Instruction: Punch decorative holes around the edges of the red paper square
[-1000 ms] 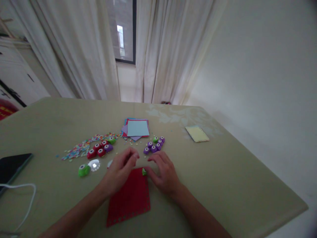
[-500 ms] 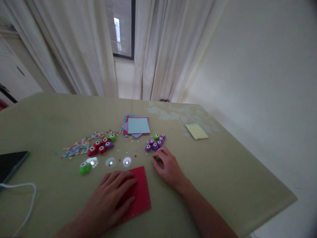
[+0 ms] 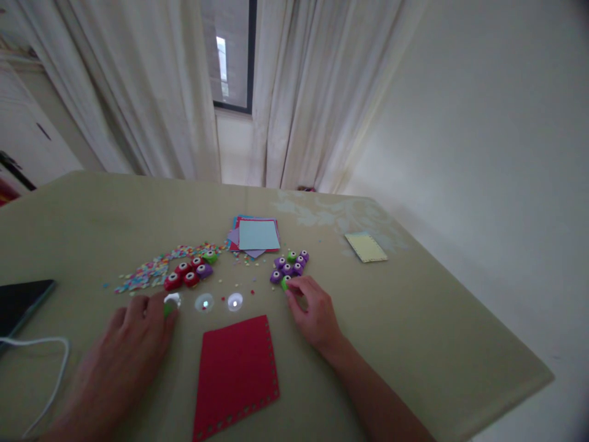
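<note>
A red paper square (image 3: 237,368) with punched holes along its edges lies flat in front of me. My right hand (image 3: 313,310) pinches a small green punch (image 3: 285,283) beside the cluster of purple punches (image 3: 289,267). My left hand (image 3: 124,344) lies over another green punch (image 3: 168,309) at the left, fingers curled on it; most of that punch is hidden.
The olive table (image 3: 414,319) holds red and purple punches (image 3: 188,275), a strip of coloured confetti (image 3: 151,270), a stack of coloured paper (image 3: 256,236) and a yellow card (image 3: 366,247). A dark tablet (image 3: 21,301) and white cable (image 3: 46,368) lie at the left. Light spots (image 3: 219,302) shine behind the red paper.
My left hand left the red paper and slid left onto the green punch. My right hand carried its green punch up to the purple cluster. The red paper now lies uncovered.
</note>
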`<state>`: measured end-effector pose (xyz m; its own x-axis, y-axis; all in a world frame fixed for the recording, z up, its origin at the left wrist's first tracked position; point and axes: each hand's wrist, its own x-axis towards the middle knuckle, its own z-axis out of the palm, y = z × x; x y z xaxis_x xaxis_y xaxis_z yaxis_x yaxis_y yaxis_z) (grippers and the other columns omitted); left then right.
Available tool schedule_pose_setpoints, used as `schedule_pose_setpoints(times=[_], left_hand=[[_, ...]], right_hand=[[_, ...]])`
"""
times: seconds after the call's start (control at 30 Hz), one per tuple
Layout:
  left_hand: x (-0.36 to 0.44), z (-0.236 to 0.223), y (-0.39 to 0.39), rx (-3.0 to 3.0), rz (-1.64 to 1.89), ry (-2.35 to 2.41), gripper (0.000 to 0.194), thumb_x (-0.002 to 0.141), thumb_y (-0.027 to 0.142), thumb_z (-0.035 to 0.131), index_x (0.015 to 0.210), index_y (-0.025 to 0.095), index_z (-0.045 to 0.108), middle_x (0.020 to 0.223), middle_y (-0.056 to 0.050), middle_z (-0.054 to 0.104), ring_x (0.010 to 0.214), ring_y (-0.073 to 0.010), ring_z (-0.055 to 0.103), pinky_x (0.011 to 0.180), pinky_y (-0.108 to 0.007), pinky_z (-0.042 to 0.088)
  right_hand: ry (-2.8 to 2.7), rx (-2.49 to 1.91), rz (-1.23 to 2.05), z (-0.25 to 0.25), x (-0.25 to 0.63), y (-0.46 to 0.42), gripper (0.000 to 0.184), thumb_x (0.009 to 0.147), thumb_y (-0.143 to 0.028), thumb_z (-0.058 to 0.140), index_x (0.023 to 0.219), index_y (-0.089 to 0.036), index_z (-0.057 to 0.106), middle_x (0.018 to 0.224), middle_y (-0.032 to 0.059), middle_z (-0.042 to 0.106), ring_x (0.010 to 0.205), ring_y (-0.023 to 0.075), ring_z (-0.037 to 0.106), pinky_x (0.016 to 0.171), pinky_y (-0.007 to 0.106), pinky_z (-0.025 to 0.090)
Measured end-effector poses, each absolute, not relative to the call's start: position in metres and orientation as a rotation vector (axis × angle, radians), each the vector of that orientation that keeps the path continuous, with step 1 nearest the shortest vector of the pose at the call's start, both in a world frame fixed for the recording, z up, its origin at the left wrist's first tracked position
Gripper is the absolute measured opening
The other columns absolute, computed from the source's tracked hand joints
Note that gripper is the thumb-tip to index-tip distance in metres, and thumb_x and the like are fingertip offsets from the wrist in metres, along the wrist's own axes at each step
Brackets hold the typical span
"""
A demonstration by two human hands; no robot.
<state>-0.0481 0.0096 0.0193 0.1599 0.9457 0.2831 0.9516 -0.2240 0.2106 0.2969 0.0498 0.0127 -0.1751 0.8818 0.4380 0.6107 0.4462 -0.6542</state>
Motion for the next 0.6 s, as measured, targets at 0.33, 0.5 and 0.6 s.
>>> schedule_pose_setpoints(times=[0.33, 0.5, 0.6], left_hand=[[0.022, -0.009, -0.031, -2.729, -1.309, -1.627, 0.029, 0.111, 0.046, 0.059, 0.136, 0.033, 0.063, 0.122, -0.004, 0.079, 0.108, -0.0216, 0.079, 0.093, -0.029, 0.064], [0.03, -0.011, -0.042, -2.732, -1.405, -1.461, 0.025, 0.111, 0.034, 0.06, 0.135, 0.031, 0.065, 0.12, -0.006, 0.079, 0.108, -0.0202, 0.079, 0.097, -0.027, 0.064], [0.024, -0.01, -0.042, -2.712, -1.41, -1.602, 0.036, 0.107, 0.04, 0.068, 0.141, 0.032, 0.062, 0.131, -0.007, 0.073, 0.115, -0.0218, 0.078, 0.1, -0.031, 0.065]], right_hand=[[-1.6, -1.108, 1.452, 0.031, 0.254, 0.002, 0.05, 0.085, -0.042, 0.091, 0.126, -0.019, 0.077, 0.099, 0.0056, 0.082, 0.079, 0.0182, 0.073, 0.07, 0.027, 0.057], [-1.712, -1.009, 1.48, 0.029, 0.244, -0.006, 0.033, 0.083, -0.031, 0.092, 0.113, -0.021, 0.085, 0.089, 0.0005, 0.08, 0.069, 0.0131, 0.065, 0.065, 0.023, 0.049], [-1.694, -0.946, 1.435, 0.033, 0.248, -0.002, 0.047, 0.08, -0.039, 0.097, 0.123, -0.023, 0.083, 0.105, 0.0033, 0.084, 0.088, 0.018, 0.075, 0.08, 0.026, 0.057]])
